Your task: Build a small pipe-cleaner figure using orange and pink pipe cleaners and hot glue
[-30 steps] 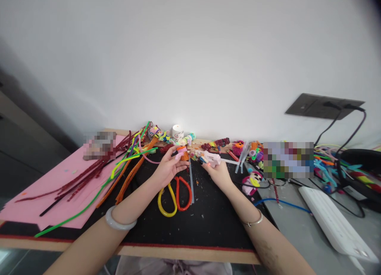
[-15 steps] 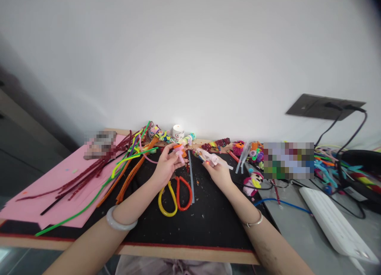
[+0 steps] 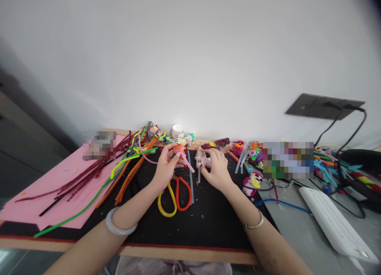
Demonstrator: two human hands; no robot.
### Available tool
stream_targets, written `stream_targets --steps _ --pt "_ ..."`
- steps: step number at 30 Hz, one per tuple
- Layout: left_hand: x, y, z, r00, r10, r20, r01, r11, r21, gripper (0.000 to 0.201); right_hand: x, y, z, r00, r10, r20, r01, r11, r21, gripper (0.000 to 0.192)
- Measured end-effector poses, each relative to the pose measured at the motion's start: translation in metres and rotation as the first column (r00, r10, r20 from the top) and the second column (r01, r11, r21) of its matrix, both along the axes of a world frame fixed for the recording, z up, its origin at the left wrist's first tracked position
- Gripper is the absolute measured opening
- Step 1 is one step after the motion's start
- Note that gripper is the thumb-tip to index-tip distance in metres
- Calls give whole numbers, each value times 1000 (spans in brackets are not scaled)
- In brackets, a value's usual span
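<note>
My left hand (image 3: 166, 164) is closed around a small pink and orange pipe-cleaner piece (image 3: 178, 149), and a pink strip (image 3: 188, 163) dangles from it toward the right. My right hand (image 3: 217, 166) has its fingers curled over the handle of a pale pink glue gun (image 3: 203, 160) low over the black mat. A clear glue stick (image 3: 199, 175) pokes out of the gun's rear, toward me. Between my forearms lie scissors with a yellow and a red handle (image 3: 184, 193); their blades are largely hidden. Beside them is a translucent strip (image 3: 191, 183).
Pink sheets (image 3: 68, 183) with long coloured pipe cleaners (image 3: 119, 168) lie at left. Finished pipe-cleaner figures and a white paper roll (image 3: 177, 132) line the wall. On the right are a pipe-cleaner doll (image 3: 253, 181), a white power strip (image 3: 333, 219) and cables.
My right hand has turned and brought the glue gun down and leftward, its glue stick now toward me. In my left hand the pink and orange piece has turned, the pink strip pointing right.
</note>
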State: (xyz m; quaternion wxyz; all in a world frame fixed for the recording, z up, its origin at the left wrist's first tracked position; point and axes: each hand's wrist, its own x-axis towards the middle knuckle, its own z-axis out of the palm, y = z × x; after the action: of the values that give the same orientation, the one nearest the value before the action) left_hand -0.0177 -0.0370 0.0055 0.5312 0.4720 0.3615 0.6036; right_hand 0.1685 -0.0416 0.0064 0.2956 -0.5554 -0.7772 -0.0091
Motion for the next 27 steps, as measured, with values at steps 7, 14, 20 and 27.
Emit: stream_targets --steps 7,14,20,27 --pt "5 -4 -3 983 -128 -129 128 992 -8 30 -14 -16 8 955 274 -109 -269 961 59 27" --pt "7 -8 1 972 -186 -142 176 981 -82 32 -12 -18 11 944 245 -219 -220 966 132 12" --pt "5 -9 4 960 -266 -86 257 960 -107 35 -13 -16 12 888 169 -428 -176 984 22 10" --pt "4 -5 1 960 -266 -88 255 960 -117 45 -13 -10 9 695 58 -717 -191 976 -106 9"
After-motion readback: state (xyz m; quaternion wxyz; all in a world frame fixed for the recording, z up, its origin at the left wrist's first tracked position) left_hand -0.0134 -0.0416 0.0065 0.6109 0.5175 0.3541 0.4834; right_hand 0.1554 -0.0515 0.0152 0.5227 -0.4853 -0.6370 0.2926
